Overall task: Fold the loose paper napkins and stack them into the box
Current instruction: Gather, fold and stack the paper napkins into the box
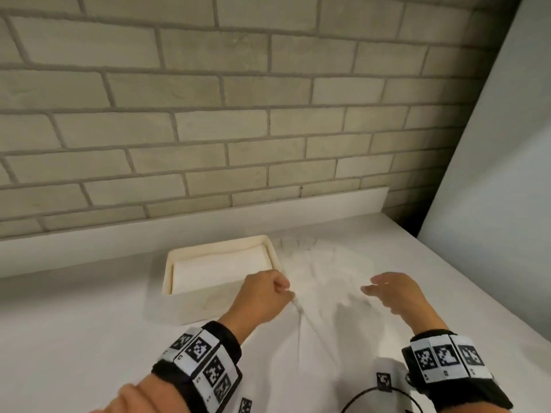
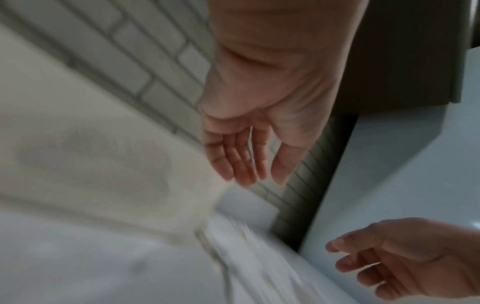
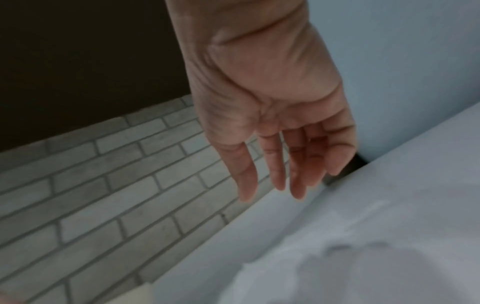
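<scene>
White loose napkins [image 1: 325,281] lie on the counter [image 1: 89,338] right of the box [image 1: 220,272], which holds folded ones near the brick wall [image 1: 238,114]; left hand [image 1: 262,296] and right hand [image 1: 396,292] hover above, fingers loose and spread

Soft, even indoor light falls on the head view, where the brick wall [image 1: 208,114] bows at the edges from wide-angle distortion. Faint shadows lie beneath both hands on the white countertop [image 1: 74,338]. Both wrist views are dimmer, bluish and heavily motion-blurred.
</scene>
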